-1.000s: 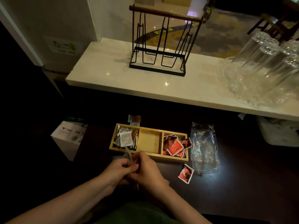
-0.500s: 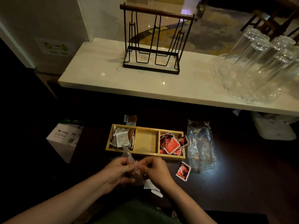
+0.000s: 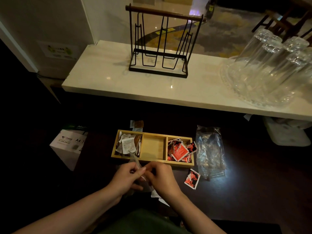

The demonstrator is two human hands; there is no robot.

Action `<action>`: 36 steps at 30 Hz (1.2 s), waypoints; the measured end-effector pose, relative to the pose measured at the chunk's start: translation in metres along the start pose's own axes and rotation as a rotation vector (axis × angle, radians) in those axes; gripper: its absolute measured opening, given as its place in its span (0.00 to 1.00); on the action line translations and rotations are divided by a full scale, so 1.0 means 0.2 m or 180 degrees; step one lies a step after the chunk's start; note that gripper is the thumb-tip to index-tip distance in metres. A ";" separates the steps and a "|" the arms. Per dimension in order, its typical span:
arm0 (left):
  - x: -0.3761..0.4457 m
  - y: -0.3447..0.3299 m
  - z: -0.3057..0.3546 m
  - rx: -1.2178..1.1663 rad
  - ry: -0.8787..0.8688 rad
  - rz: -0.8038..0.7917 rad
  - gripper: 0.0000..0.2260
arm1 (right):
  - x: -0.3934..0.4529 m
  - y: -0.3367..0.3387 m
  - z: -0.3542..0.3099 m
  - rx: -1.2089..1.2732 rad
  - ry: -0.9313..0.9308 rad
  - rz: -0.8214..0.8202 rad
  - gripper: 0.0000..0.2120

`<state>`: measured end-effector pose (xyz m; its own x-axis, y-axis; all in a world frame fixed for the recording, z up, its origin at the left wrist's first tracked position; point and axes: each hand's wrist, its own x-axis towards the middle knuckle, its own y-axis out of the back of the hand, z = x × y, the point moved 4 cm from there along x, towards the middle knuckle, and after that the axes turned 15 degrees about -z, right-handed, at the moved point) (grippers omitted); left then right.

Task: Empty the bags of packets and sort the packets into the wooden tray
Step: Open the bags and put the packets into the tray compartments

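A wooden tray [image 3: 152, 162] with three compartments lies on the dark table. White packets [image 3: 128, 145] fill its left compartment, red packets [image 3: 180, 151] fill the right one, and the middle is bare. In front of the tray my left hand [image 3: 127, 177] and my right hand [image 3: 161, 177] both pinch a small clear plastic bag [image 3: 136, 163] between them. A few white packets [image 3: 156, 194] lie under my right wrist. One red packet [image 3: 192, 178] lies loose on the table right of my hands. An empty clear bag [image 3: 210, 151] lies beside the tray's right end.
A brown and white packet [image 3: 137, 124] lies behind the tray. A white paper box [image 3: 68, 146] stands to the left. Above runs a marble counter [image 3: 185, 92] with a black wire rack [image 3: 160, 43] and upturned glasses on a glass tray [image 3: 273, 68].
The hands stay together on the clear bag in front of the tray. White packets have appeared on the table under my right wrist since a second ago.
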<state>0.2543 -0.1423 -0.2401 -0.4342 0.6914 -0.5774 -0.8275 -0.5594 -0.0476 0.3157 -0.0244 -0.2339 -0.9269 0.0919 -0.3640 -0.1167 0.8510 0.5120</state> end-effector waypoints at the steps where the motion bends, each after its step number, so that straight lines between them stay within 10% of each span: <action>1: 0.00 0.00 0.00 0.0008 -0.0006 0.0001 0.09 | 0.00 0.00 -0.01 -0.0101 0.0032 -0.0009 0.06; 13: -0.03 0.08 0.06 0.1597 0.0206 0.0613 0.13 | 0.01 0.19 0.08 -0.1175 -0.0452 0.0829 0.02; 25: -0.03 0.03 0.19 0.2301 -0.0007 0.0848 0.14 | 0.00 0.21 -0.07 -0.2033 -0.0056 0.0881 0.21; 36: 0.01 0.06 0.15 0.2031 -0.0244 0.0778 0.12 | -0.01 0.02 -0.20 -0.0940 0.0362 -0.0724 0.26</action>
<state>0.2333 -0.1334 -0.2180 -0.6395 0.6232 -0.4501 -0.7402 -0.3410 0.5795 0.3021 -0.0415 -0.2006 -0.8972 -0.1541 -0.4138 -0.4061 0.6560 0.6362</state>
